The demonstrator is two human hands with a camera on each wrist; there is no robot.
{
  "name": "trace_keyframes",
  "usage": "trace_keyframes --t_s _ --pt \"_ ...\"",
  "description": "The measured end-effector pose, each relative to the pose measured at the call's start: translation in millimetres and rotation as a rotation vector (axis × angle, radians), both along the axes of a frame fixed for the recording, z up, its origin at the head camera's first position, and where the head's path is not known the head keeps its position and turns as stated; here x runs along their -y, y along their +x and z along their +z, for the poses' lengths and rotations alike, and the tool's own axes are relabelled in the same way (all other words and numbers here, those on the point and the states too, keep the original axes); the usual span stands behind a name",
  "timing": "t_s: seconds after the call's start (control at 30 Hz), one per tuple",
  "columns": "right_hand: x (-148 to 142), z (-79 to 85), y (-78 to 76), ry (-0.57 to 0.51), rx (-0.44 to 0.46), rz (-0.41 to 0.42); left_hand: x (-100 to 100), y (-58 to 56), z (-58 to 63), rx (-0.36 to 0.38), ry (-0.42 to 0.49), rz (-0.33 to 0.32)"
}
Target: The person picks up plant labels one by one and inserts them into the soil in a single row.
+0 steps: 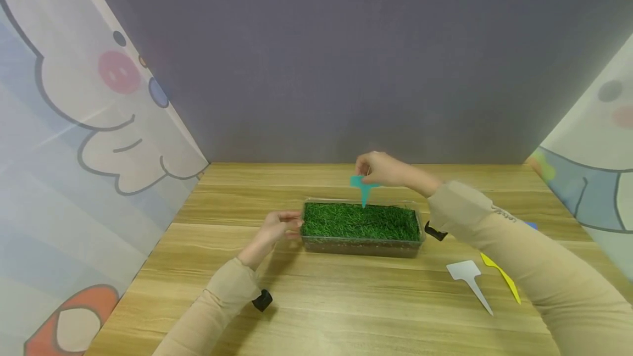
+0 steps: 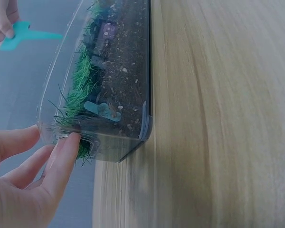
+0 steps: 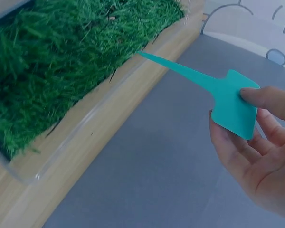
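A clear rectangular planter box filled with dark soil and topped with green grass sits on the table. At its left end is my left hand; its fingertips touch the end wall near the rim, without curling round it. My right hand pinches the broad head of a teal T-shaped plant label between thumb and fingers. The label's pointed stem hangs downward above the back edge of the grass. A white plant label and a yellow plant label lie on the table under the right forearm.
Part of a blue item shows behind the right sleeve. The wooden table meets a grey panel at the back. Cartoon-printed walls stand at both sides. Through the box's side, a small light-blue piece shows against the soil.
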State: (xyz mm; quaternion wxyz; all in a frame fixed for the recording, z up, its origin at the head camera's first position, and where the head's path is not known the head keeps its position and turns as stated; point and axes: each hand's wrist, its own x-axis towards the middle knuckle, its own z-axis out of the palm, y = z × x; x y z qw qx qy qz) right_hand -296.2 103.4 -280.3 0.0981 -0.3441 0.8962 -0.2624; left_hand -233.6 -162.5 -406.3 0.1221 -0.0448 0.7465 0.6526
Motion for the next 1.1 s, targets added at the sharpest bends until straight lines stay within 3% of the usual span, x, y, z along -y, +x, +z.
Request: trace_keyframes --t_s 0.4,1.1 --pt "25.8 -9.6 5.2 -0.104 0.023 -0.002 1.0 -2.0 -1.2 0.002 0.006 0.016" --pt "53.4 -39.7 9.6 -0.247 0.112 -0.084 0.1 -2.2 -0.9 0.011 0.020 0.029"
